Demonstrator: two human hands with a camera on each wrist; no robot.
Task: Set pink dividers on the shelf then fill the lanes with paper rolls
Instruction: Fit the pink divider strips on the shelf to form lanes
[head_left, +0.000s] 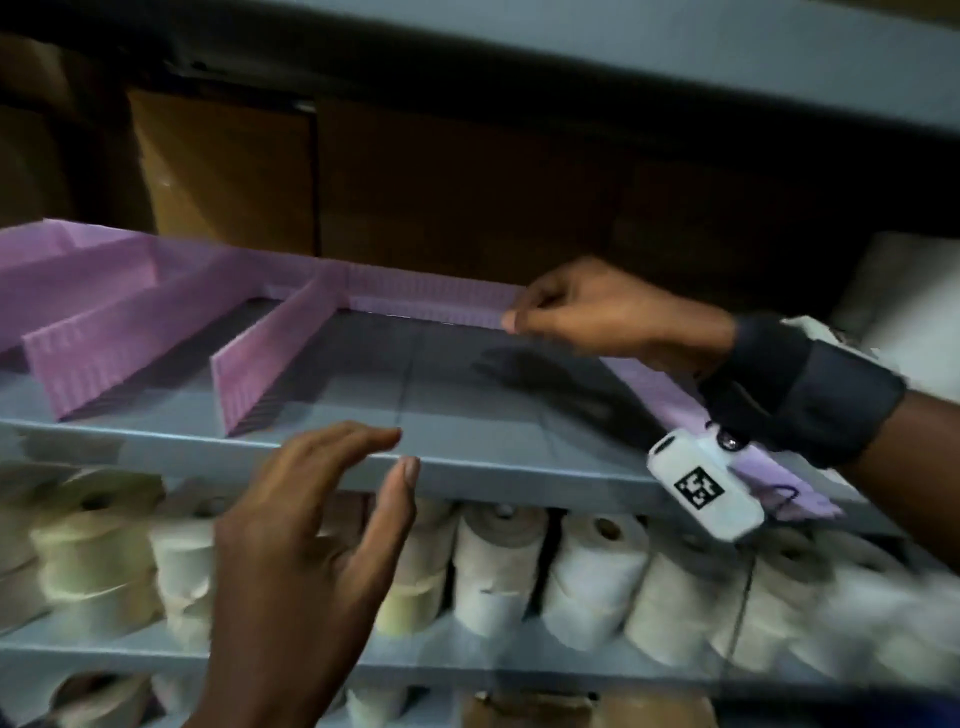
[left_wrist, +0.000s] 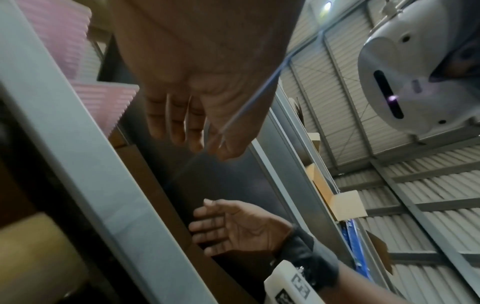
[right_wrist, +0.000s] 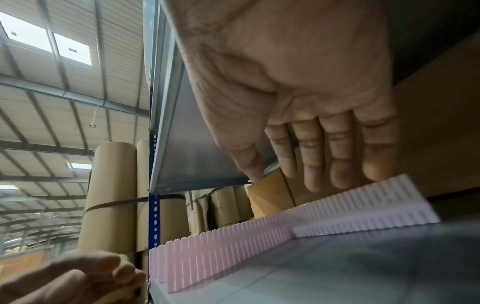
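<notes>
Head view shows the right hand (head_left: 587, 312) pinching the back pink divider (head_left: 431, 301) on the shelf (head_left: 467, 475), while the left hand (head_left: 311, 551) hovers spread at the front edge. Several cross dividers (head_left: 270, 364) stand left of both hands; the lanes lack paper rolls (head_left: 597, 571), which sit on the shelf below.

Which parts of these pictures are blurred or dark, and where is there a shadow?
Head view: the rolls at lower right are smeared, the back of the shelf is dark, and the right hand casts a shadow on the shelf. Left wrist view: the left hand is blurred. Right wrist view: skylights glare.
</notes>
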